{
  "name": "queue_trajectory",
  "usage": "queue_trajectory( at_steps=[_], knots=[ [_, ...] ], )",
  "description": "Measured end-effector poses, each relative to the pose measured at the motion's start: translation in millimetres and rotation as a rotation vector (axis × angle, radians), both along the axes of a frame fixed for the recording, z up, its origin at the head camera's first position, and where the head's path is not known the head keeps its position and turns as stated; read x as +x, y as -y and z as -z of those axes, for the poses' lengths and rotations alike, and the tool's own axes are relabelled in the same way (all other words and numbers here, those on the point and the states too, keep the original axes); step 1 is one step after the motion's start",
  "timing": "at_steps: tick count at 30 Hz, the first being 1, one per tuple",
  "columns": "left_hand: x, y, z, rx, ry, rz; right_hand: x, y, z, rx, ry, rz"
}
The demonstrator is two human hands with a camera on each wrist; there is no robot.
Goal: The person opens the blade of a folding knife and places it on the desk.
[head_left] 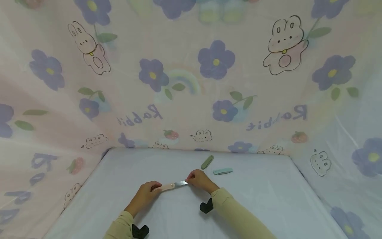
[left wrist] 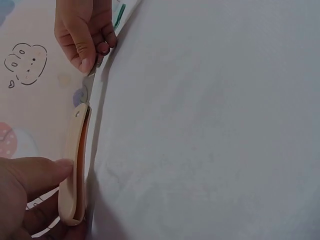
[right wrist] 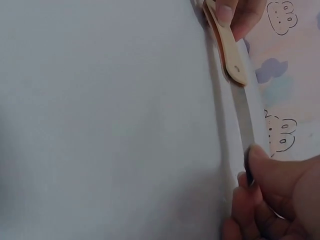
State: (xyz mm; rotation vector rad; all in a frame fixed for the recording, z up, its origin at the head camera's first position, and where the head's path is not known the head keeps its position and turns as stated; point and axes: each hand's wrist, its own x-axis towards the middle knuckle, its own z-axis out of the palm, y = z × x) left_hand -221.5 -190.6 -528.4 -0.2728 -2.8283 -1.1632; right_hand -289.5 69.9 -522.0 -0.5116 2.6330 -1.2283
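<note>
A folding knife with a pale peach handle (head_left: pixel 167 187) is held between both hands, its metal blade (head_left: pixel 180 183) swung out of the handle. My left hand (head_left: pixel 147 193) grips the far end of the handle, thumb on one side and fingers beneath. In the left wrist view the slot along the handle (left wrist: pixel 75 165) shows. With my right hand (head_left: pixel 201 180) I pinch the blade near its tip, and the tip is hidden by thumb and fingers. The right wrist view shows the bare part of the blade (right wrist: pixel 243 112) running from the handle to the thumb.
Two more folded knives lie on the white tabletop (head_left: pixel 256 199) beyond my right hand: an olive green one (head_left: pixel 207 162) and a mint one (head_left: pixel 222 171). Behind and at the sides hangs a curtain (head_left: pixel 185 109) printed with flowers and rabbits.
</note>
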Motion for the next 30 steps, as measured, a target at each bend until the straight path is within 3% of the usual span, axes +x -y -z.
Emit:
queue_trajectory(
  at_steps=[4, 15, 30],
  knots=[
    [-0.2, 5, -1.6, -0.013, 0.004, -0.046, -3.5, 9, 1.4, 0.029, -0.012, -0.012],
    [-8.2, 0, 1.5, 0.046, 0.012, -0.079, -6.1, 9, 16.5, 0.058, -0.099, 0.048],
    [-11.6, -1, 5.0, 0.017, 0.008, -0.117, 1.1, 11, 15.7, 0.109, -0.199, 0.051]
  ],
)
